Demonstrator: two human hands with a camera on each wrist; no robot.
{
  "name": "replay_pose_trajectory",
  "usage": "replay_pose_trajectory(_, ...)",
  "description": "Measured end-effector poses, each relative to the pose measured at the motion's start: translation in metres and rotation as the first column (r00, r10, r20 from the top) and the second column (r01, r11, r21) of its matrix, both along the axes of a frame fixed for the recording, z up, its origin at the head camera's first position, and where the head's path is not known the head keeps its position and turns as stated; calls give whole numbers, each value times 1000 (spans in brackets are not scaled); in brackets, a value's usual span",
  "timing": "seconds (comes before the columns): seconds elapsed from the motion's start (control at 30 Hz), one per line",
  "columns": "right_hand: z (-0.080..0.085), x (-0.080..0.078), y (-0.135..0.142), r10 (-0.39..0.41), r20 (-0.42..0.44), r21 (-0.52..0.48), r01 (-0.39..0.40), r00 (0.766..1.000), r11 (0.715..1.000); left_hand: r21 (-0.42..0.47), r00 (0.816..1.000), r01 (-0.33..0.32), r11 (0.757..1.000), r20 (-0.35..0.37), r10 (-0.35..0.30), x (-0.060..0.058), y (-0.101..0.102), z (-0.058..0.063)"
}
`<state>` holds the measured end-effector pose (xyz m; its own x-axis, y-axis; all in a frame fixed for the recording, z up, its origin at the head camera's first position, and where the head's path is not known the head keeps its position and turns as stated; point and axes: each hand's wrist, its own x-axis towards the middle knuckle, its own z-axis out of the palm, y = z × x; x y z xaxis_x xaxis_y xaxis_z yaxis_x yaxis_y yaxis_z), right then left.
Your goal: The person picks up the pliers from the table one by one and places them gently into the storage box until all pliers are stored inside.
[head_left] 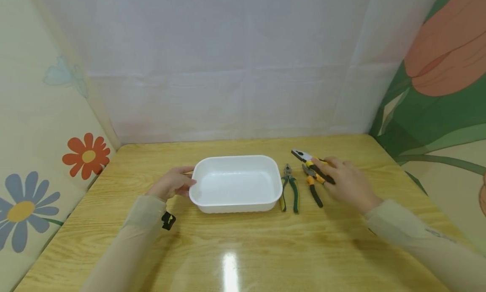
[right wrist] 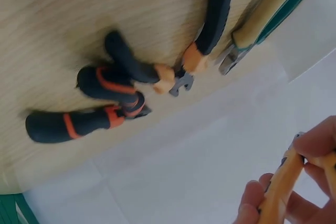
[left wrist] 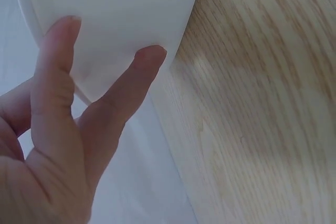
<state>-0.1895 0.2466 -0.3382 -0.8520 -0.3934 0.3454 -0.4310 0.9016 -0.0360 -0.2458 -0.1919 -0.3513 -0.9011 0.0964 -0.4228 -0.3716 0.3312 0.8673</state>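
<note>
My left hand (head_left: 172,183) grips the left end of a white rectangular tub (head_left: 235,208). Two fingertips (left wrist: 151,56) press its outer end wall in the left wrist view. To the right, my right hand (head_left: 347,180) holds combination pliers (head_left: 303,155) with yellow and black handles, their jaws pointing away to the left, above the table. Below that hand lie black-and-orange pliers (head_left: 314,193) with a grey head. Another dark pair of pliers (right wrist: 68,125) with orange bands shows beside them in the right wrist view. Green-handled pliers (head_left: 295,195) lie between the tub and these.
Everything stands on a wood-grain table (head_left: 265,250). A white cloth backdrop (head_left: 243,72) rises behind the far edge. Flower-patterned panels (head_left: 34,114) flank the table on both sides. A small black item (head_left: 168,220) sits at the left cuff.
</note>
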Motion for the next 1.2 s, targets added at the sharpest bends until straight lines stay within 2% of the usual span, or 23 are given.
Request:
replay_pose_trajectory(0.17,-1,3,-10,52,-53,-8,-53,997,999,-6,1000,-2,1000,0,2,0,0,1)
replay_pose_trajectory(0.43,-2,4,-19,90,-121,-25,-93,989,995,-26,1000,-1,1000,-4,1,0,0,1)
replay_pose_trajectory(0.67,-1,4,-29,114,-71,3,-115,991,993,-12,1000,11,1000,-11,-11,1,1,2)
replay_pose_trajectory(0.9,-6,3,-39,143,-21,-38,-143,990,989,-18,999,33,999,-23,-33,2,1,2)
replay_pose_trajectory(1.2,-13,-3,-53,192,-85,-23,-195,978,981,7,999,37,999,-27,-37,3,0,-1)
